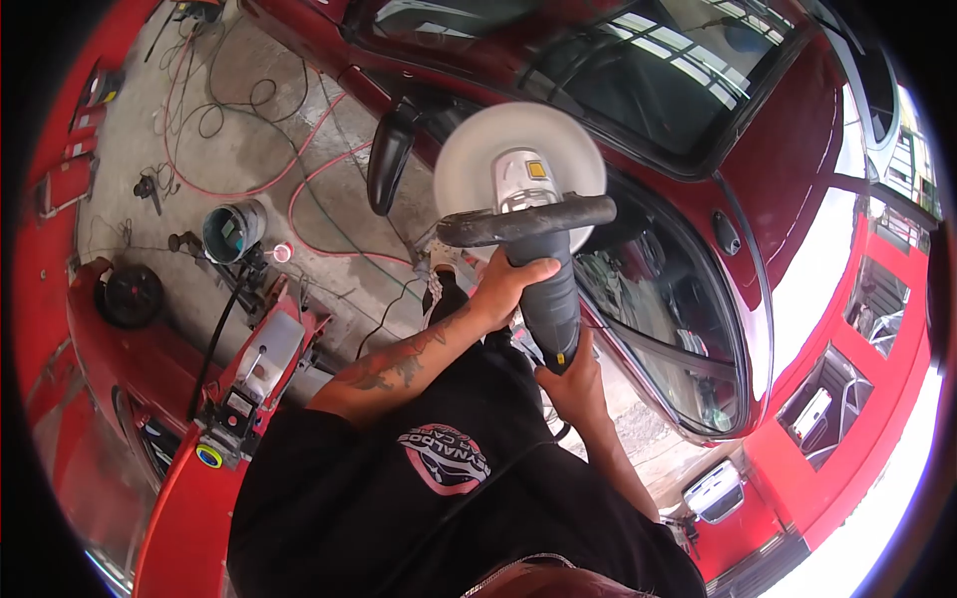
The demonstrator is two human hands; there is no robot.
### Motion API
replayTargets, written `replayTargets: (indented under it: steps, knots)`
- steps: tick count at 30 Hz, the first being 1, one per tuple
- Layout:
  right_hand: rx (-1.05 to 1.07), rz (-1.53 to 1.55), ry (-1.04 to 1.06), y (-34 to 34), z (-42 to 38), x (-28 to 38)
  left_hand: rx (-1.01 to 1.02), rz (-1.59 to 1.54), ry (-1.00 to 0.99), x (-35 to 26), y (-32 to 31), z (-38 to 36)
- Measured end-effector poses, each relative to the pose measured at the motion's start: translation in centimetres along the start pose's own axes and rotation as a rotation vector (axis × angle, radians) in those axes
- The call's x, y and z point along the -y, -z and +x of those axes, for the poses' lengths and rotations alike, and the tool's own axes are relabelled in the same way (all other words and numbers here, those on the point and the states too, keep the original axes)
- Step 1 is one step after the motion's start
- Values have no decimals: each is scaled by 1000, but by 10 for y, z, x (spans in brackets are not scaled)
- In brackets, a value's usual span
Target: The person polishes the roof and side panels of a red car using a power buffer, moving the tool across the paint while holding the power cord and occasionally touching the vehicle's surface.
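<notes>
Nearest the camera is the person's black T-shirt with a pink-and-white round logo (pixel 446 456), and from it both arms rise toward a grey-bodied electric rotary polisher with a round white foam pad (pixel 528 214), held in the air in front of the chest beside the car, its pad not touching any panel as far as the view shows. The right hand (pixel 570 377) is clenched around the lower end of the grey body, near a small yellow mark; the left hand (pixel 513 284), on a tattooed forearm, is wrapped around the body just below the black loop-shaped front handle (pixel 526 221). To do this well, I judge the upper hand should steer while the lower one carries the weight and trigger, the pad should meet the paint flat rather than on its edge, and the cord should stay behind the body, clear of the pad. Beyond the tool lies the glossy dark red car (pixel 788 149) with its black side mirror (pixel 387 154). Farther left, on the grey concrete floor, are a red-framed trolley jack (pixel 261 371) and looping red and black hoses and cables (pixel 299 169).
</notes>
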State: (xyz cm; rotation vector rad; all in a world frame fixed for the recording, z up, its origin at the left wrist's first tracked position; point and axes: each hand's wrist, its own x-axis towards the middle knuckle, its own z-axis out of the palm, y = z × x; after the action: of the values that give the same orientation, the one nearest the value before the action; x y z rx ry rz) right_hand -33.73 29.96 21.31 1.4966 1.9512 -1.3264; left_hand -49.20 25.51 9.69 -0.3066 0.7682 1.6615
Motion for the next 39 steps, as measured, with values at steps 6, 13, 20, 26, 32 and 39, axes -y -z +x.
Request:
replayTargets:
  steps: [6, 13, 20, 26, 32, 39]
  knots:
    - [31, -22, 48, -6, 29, 12, -62, 73, -111, -10, 16, 14]
    - [172, -35, 181, -33, 102, 40, -293, 134, -167, -62, 62, 46]
    - [259, 6, 273, -66, 169, 78, -458, 184, -203, -130, 90, 75]
    - [383, 1, 252, -89, 227, 114, -549, 165, -203, -171, 129, 109]
    - [410, 24, 178, -97, 229, 125, -556, 113, -173, -178, 144, 112]
    - [295, -86, 147, -84, 172, 88, -438, 93, -151, -123, 132, 80]
